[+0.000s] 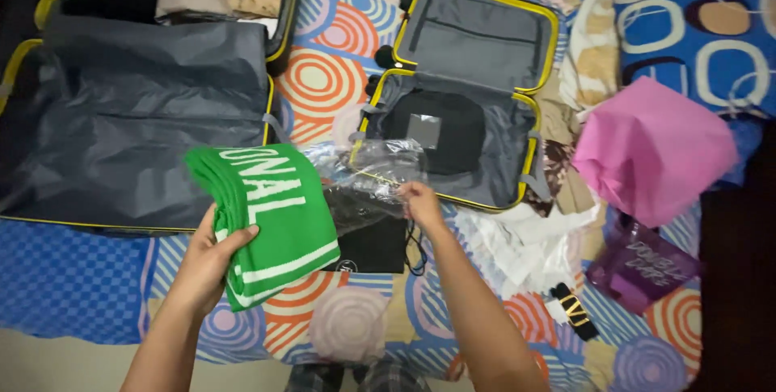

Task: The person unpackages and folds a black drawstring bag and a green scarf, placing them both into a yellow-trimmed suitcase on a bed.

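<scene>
Large suitcase (121, 117) cut off left (black item (372, 242) half-covered by bag)

I see a small open suitcase (473, 44) on the patterned bed (339, 61), pink cloth (655, 149) right, big suitcase (137, 117) left.

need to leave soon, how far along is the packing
Partly done. The small suitcase holds one black item; the large suitcase looks partly filled. In hand: left hand holds a green garment, right hand a clear plastic bag. Left: pink cloth, white clothes.
</scene>
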